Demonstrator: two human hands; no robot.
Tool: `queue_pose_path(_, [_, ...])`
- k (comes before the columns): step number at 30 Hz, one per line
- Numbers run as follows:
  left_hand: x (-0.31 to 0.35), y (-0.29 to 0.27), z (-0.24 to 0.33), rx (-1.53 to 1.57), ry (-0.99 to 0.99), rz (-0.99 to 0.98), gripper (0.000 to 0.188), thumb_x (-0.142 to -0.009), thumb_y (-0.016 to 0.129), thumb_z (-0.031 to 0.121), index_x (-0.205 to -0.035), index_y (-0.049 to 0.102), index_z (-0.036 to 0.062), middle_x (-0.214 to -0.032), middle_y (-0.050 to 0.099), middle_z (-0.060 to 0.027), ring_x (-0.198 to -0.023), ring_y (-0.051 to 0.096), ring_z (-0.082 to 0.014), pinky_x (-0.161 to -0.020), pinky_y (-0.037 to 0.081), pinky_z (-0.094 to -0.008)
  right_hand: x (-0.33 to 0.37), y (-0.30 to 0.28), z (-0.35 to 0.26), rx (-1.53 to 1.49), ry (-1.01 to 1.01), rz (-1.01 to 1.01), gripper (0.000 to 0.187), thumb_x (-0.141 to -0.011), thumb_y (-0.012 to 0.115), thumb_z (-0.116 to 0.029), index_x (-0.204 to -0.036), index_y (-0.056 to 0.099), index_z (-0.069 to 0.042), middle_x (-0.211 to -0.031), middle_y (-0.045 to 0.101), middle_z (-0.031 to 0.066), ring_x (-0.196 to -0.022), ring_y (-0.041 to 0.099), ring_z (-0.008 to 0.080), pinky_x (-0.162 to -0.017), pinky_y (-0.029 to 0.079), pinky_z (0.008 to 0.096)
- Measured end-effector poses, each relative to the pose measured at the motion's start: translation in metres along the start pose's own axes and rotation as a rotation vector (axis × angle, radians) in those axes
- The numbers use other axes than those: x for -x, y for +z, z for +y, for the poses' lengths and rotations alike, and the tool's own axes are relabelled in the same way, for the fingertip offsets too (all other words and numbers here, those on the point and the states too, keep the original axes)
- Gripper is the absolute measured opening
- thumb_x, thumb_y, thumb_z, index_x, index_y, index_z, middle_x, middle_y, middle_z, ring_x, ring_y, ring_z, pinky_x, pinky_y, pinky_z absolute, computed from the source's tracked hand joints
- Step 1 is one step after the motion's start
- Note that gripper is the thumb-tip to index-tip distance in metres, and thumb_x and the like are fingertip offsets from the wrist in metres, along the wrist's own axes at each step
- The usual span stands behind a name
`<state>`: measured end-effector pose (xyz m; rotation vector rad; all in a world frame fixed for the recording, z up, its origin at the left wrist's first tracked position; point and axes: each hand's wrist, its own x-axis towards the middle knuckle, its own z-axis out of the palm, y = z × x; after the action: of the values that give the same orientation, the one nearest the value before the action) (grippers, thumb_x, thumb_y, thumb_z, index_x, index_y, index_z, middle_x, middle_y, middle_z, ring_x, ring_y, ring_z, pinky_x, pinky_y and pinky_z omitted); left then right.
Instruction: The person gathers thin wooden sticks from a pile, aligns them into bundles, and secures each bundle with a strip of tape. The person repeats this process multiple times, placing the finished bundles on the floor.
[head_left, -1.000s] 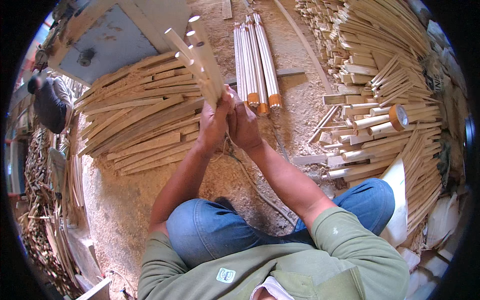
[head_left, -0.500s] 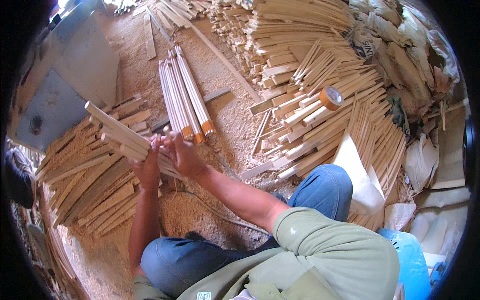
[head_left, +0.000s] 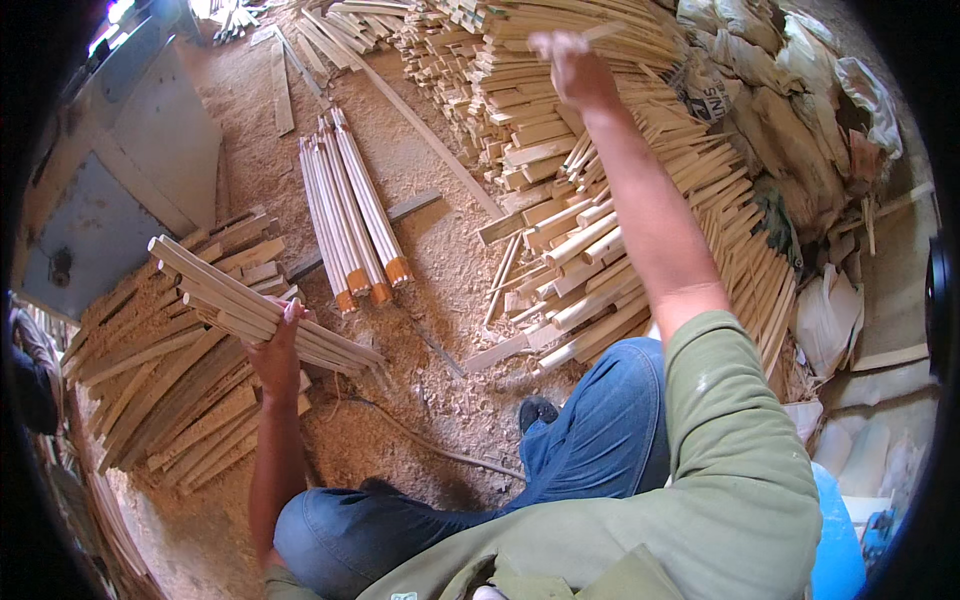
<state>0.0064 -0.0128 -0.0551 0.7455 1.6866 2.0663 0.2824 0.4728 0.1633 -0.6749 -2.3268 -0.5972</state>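
Observation:
At the left, my left hand (head_left: 275, 350) is closed around a bundle of pale round wooden dowels (head_left: 225, 292). The bundle slants over a pile of rough wooden strips, its far ends pointing up and left. My right arm reaches far forward, and my right hand (head_left: 575, 70) is over the large stack of wooden sticks (head_left: 535, 130) at the back. Motion smears its fingers; a faint pale strip shows beside them, but I cannot make out whether they hold it. Taped dowel bundles (head_left: 345, 210) with orange ends lie on the floor between my hands.
Offcut strips (head_left: 180, 375) are heaped at the left beside a grey metal panel (head_left: 110, 210). Sawdust covers the floor (head_left: 440, 290), crossed by a long thin batten (head_left: 425, 125) and a cord (head_left: 430, 447). Sacks (head_left: 800, 130) line the right side.
My right hand has left the dowel bundle and swung forward and right over the stack. My left hand keeps its hold. The tape roll and white sheet seen earlier are no longer visible.

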Motion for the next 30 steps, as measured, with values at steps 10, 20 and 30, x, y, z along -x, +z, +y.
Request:
queue_pose_path(10, [-0.001, -0.002, 0.003, 0.012, -0.001, -0.024, 0.014, -0.091, 0.084, 0.002, -0.099, 0.072, 0.0043, -0.094, 0.075, -0.0055, -0.088, 0.075, -0.0175, -0.082, 0.062, -0.0359, 0.182, 0.123, 0.132, -0.164, 0.341, -0.594, 0.027, -0.106, 0.051, -0.024, -0.108, 0.074, -0.009, -0.109, 0.075, 0.0226, -0.114, 0.073, 0.0374, -0.097, 0.053, 0.0528])
queue_pose_path(20, [-0.034, 0.032, 0.025, 0.028, -0.033, -0.048, 0.017, -0.09, 0.084, 0.006, -0.099, 0.07, 0.0045, -0.086, 0.072, -0.0063, -0.076, 0.072, -0.0187, -0.072, 0.06, -0.0348, 0.103, 0.047, -0.171, -0.867, -0.101, -0.886, 0.093, -0.097, 0.077, -0.054, -0.166, 0.039, -0.004, -0.167, 0.044, 0.0259, -0.153, 0.046, 0.0395, -0.127, 0.04, 0.0502])
queue_pose_path(30, [-0.1, 0.012, 0.112, 0.011, -0.146, -0.151, 0.033, -0.093, 0.086, 0.029, -0.108, 0.072, 0.0038, -0.092, 0.075, -0.0069, -0.086, 0.074, -0.0186, -0.077, 0.061, -0.0365, 0.131, 0.051, -0.436, -1.731, 0.119, -0.559, 0.07, -0.1, 0.076, -0.055, -0.151, 0.055, -0.011, -0.126, 0.068, 0.0139, -0.125, 0.063, 0.0257, -0.108, 0.052, 0.044])
